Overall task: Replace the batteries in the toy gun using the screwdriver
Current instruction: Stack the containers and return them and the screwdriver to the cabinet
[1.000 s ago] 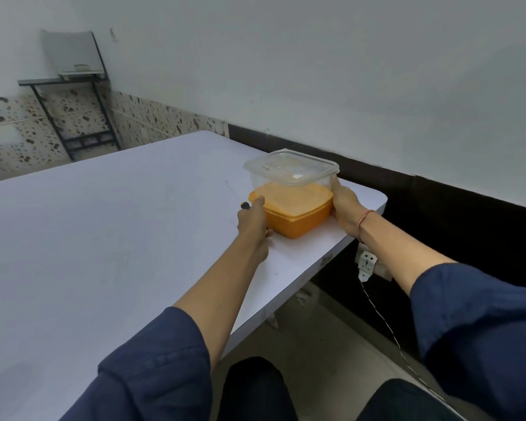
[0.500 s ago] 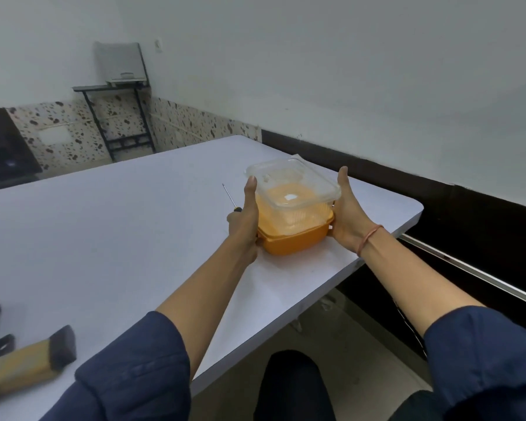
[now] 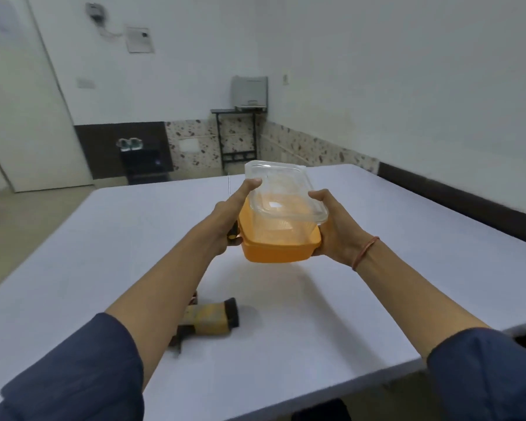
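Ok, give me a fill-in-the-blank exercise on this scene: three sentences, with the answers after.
1. The left hand and the right hand hold the container, whose clear top sits over an ____ base.
2. The left hand also grips the ____ by its handle, beside the container.
3. The toy gun lies on the table beneath the ____ forearm.
Missing words: orange; screwdriver; left.

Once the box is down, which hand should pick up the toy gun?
The right hand, probably: it holds only the box, while the left hand also grips the screwdriver. The toy gun lies under the left forearm.
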